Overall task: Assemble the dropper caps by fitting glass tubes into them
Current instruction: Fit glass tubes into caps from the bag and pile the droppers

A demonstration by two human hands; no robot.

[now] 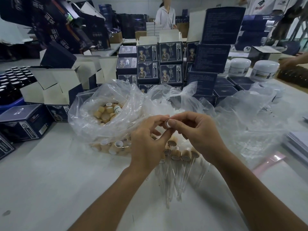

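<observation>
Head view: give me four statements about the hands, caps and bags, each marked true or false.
1. Both hands, left and right, pinch one small part between them. True.
2. The caps in the left bag are black. False: they are tan.
3. Assembled droppers lie on the table below the hands. True.
4. The white jars stand at the left. False: they stand at the far right.
</observation>
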